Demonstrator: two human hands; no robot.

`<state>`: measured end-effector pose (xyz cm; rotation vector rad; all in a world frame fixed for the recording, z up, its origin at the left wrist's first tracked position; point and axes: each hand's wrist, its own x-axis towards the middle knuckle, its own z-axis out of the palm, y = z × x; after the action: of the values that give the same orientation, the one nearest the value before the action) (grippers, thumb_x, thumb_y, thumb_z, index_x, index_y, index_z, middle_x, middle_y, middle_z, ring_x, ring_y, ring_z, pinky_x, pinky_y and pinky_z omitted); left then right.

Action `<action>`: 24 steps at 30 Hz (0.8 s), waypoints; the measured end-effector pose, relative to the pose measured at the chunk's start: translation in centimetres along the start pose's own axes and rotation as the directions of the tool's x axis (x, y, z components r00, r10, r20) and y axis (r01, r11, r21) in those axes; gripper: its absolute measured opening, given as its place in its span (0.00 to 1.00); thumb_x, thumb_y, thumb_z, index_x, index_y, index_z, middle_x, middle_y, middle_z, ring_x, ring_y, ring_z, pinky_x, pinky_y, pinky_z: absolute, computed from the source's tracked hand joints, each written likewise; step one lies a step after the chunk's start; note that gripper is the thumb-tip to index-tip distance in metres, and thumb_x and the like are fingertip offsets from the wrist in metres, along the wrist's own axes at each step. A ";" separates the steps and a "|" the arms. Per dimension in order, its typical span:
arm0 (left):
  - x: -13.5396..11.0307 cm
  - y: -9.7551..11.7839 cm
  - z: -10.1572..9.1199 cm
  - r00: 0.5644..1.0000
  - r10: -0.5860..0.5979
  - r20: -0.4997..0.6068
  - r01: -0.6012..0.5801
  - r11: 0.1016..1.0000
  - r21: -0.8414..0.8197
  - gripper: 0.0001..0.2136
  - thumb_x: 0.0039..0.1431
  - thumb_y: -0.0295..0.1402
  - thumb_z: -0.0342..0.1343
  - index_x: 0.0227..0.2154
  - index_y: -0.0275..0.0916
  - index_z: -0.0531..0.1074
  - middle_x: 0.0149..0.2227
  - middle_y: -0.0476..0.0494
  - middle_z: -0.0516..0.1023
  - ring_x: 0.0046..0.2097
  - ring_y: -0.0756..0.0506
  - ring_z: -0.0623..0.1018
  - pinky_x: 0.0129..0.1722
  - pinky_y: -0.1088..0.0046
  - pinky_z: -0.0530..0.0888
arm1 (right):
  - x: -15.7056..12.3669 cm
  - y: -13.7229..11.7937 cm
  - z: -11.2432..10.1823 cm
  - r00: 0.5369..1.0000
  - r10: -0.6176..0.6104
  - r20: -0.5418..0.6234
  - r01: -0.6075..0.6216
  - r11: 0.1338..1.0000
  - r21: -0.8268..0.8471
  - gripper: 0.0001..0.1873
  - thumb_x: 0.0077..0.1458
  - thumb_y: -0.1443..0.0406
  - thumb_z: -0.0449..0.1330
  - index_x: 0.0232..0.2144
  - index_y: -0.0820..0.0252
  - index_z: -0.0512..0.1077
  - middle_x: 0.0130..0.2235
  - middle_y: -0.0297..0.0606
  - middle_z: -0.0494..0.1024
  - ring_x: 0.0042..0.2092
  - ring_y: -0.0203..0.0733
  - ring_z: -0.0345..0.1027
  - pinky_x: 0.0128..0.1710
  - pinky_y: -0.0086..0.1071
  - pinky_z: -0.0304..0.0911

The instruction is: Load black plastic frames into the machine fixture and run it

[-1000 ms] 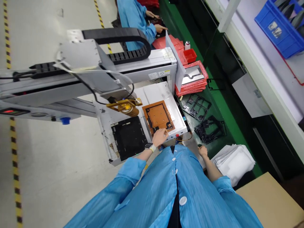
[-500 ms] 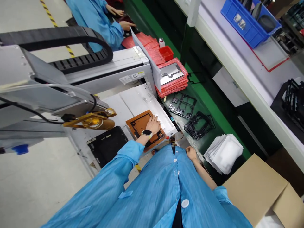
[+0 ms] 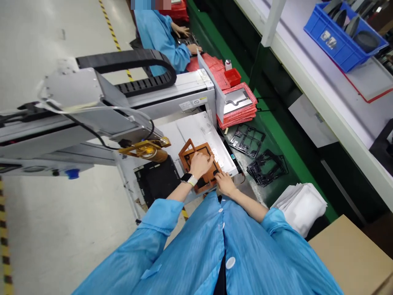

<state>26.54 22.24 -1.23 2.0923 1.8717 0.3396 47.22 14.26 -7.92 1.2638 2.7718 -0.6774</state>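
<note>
Head view: concrete floor (image 3: 61,213) with yellow-black tape, green bench (image 3: 285,147) to the right, white machine platform (image 3: 196,129) ahead. Orange fixture plate (image 3: 185,157) sat on that platform beside a black tray (image 3: 158,180), its far-left corner tipped up toward the gantry (image 3: 92,94) (nearly square, so long axis unclear). Left hand (image 3: 201,164) rested on top, fingers loosely spread, not clamped. Right hand (image 3: 225,183) touched the plate's near-right edge; whether its fingers pinched it, could not tell. Blue crate (image 3: 334,39) on the shelf held dark parts; small red bin (image 3: 232,76), contents unseen.

Blue pinstriped smock (image 3: 199,246) — white buttons (image 3: 230,262) — wristwatch (image 3: 188,178).
</note>
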 end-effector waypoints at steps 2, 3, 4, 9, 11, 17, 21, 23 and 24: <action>-0.8 0.1 -1.0 0.997 -0.070 -0.035 0.069 0.997 -0.016 0.33 0.79 0.46 0.40 0.28 0.35 0.85 0.31 0.29 0.84 0.42 0.35 0.81 0.62 0.46 0.66 | 1.7 -1.5 0.8 0.990 -0.142 0.020 0.143 0.987 -0.071 0.24 0.74 0.69 0.55 0.68 0.69 0.69 0.65 0.55 0.74 0.65 0.59 0.61 0.66 0.50 0.58; -1.3 0.1 -1.3 0.995 -0.086 -0.052 0.085 0.996 -0.018 0.34 0.79 0.46 0.39 0.28 0.35 0.85 0.31 0.28 0.84 0.41 0.35 0.81 0.63 0.45 0.65 | 2.3 -2.1 1.2 0.983 -0.183 0.036 0.186 0.977 -0.103 0.25 0.75 0.69 0.54 0.70 0.70 0.68 0.65 0.56 0.74 0.65 0.59 0.61 0.67 0.51 0.58; -1.8 0.1 -1.6 0.993 -0.090 -0.070 0.090 0.996 -0.011 0.34 0.79 0.45 0.38 0.28 0.36 0.85 0.31 0.28 0.84 0.40 0.35 0.81 0.63 0.44 0.64 | 2.7 -2.5 1.7 0.976 -0.208 0.057 0.214 0.968 -0.131 0.25 0.76 0.69 0.54 0.70 0.72 0.67 0.63 0.56 0.76 0.64 0.59 0.62 0.66 0.51 0.58; -3.5 -0.6 -2.4 0.987 -0.077 -0.138 0.085 0.995 0.050 0.32 0.80 0.42 0.39 0.26 0.39 0.83 0.32 0.32 0.86 0.39 0.38 0.81 0.62 0.49 0.65 | 3.9 -2.9 2.9 0.968 -0.213 0.134 0.239 0.947 -0.216 0.17 0.77 0.69 0.53 0.57 0.71 0.78 0.51 0.54 0.80 0.57 0.57 0.66 0.64 0.51 0.60; -3.8 -0.9 -2.8 0.986 -0.085 -0.147 0.092 0.995 0.045 0.31 0.80 0.42 0.40 0.25 0.39 0.82 0.32 0.33 0.87 0.40 0.39 0.81 0.61 0.51 0.66 | 4.6 -2.7 2.4 0.970 -0.192 0.150 0.222 0.949 -0.224 0.15 0.77 0.68 0.55 0.51 0.68 0.81 0.50 0.52 0.80 0.58 0.57 0.66 0.64 0.50 0.60; -4.4 -1.4 -3.5 0.982 -0.098 -0.160 0.105 0.994 0.037 0.30 0.79 0.40 0.42 0.22 0.41 0.79 0.31 0.34 0.86 0.37 0.39 0.80 0.60 0.51 0.66 | 4.1 -0.8 -3.0 0.979 -0.158 0.129 0.181 0.966 -0.183 0.11 0.76 0.68 0.60 0.48 0.63 0.83 0.49 0.50 0.81 0.58 0.54 0.65 0.64 0.49 0.59; -4.7 -1.6 -3.1 0.976 -0.090 -0.201 0.087 0.996 -0.023 0.28 0.77 0.40 0.43 0.19 0.42 0.74 0.29 0.37 0.84 0.35 0.40 0.79 0.60 0.51 0.66 | 1.3 0.9 -9.8 0.997 -0.063 -0.031 0.057 0.981 -0.188 0.09 0.76 0.67 0.63 0.51 0.61 0.83 0.49 0.48 0.80 0.54 0.52 0.65 0.58 0.47 0.59; -4.6 -1.8 -2.6 0.973 -0.090 -0.211 0.080 0.995 -0.053 0.27 0.76 0.40 0.45 0.19 0.43 0.72 0.28 0.37 0.84 0.34 0.40 0.78 0.59 0.51 0.65 | -0.4 0.4 -13.4 0.981 -0.089 -0.171 0.052 0.977 -0.206 0.09 0.75 0.68 0.63 0.52 0.60 0.82 0.49 0.47 0.81 0.53 0.51 0.65 0.56 0.46 0.59; -4.4 -1.8 -2.4 0.973 -0.092 -0.212 0.079 0.995 -0.067 0.26 0.76 0.40 0.45 0.19 0.43 0.71 0.27 0.38 0.83 0.33 0.40 0.77 0.58 0.51 0.65 | -1.2 -0.4 -15.1 0.961 -0.123 -0.246 0.070 0.974 -0.215 0.09 0.75 0.69 0.63 0.53 0.59 0.81 0.50 0.46 0.81 0.52 0.50 0.65 0.55 0.45 0.59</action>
<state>23.44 18.19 0.40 1.9979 2.0389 0.6138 50.09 19.16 6.14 1.2623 3.0295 -0.2331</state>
